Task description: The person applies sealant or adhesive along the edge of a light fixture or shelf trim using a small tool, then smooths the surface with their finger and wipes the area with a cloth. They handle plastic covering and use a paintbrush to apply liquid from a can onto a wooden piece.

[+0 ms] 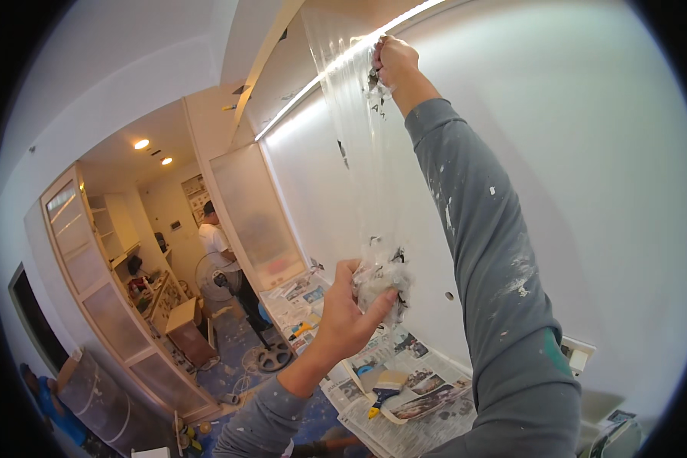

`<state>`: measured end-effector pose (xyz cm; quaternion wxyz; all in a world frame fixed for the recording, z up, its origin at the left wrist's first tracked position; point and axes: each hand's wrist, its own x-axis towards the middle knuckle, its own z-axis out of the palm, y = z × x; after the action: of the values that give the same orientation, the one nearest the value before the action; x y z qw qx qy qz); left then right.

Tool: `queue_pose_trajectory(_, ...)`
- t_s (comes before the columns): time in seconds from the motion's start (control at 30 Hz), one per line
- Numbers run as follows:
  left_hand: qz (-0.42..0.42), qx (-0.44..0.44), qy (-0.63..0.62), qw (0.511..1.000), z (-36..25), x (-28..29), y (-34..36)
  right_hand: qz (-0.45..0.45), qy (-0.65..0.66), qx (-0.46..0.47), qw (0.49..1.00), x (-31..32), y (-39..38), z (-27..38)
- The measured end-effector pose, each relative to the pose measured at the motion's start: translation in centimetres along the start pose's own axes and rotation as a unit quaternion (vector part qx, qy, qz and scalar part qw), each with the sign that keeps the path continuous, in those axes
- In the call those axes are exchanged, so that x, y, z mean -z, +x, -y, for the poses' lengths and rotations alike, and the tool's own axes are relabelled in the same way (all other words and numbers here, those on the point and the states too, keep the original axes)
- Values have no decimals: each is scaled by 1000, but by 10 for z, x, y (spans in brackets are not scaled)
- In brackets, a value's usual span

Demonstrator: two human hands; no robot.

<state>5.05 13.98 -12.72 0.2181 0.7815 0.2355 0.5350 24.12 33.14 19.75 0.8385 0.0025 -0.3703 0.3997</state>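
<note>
Fan (220,279): I see it left of the left fingers (378,306)
Newspaper (435,413): below those fingers
Light strip (412,14): above them

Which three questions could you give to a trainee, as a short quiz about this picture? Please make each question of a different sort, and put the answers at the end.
1. Which one is higher in the picture, the left hand or the right hand?
2. True or false: both hands are empty.
3. Complete the sentence: the tool with the yellow end lies on sheets of ____.

Key
1. The right hand; it is raised near the bright light strip.
2. False; both hands grip clear plastic film, which runs between them.
3. Newspaper.
</note>
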Motion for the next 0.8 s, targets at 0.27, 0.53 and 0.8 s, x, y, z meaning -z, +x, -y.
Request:
queue_pose_trajectory(0.27, -5, -15, 17, 1000, 19, 7, -20, 67, -79, 34, 994, 22, -12, -8)
queue_pose_trajectory(0.53, 0, 18, 36, 999, 19, 1, -25, 34, -388, 200, 899, 34, 51, 26)
queue_pose_trajectory(0.8, -18, -1, 147, 989, 24, 8, -33, -38, -373, 144, 916, 1, 43, 16)
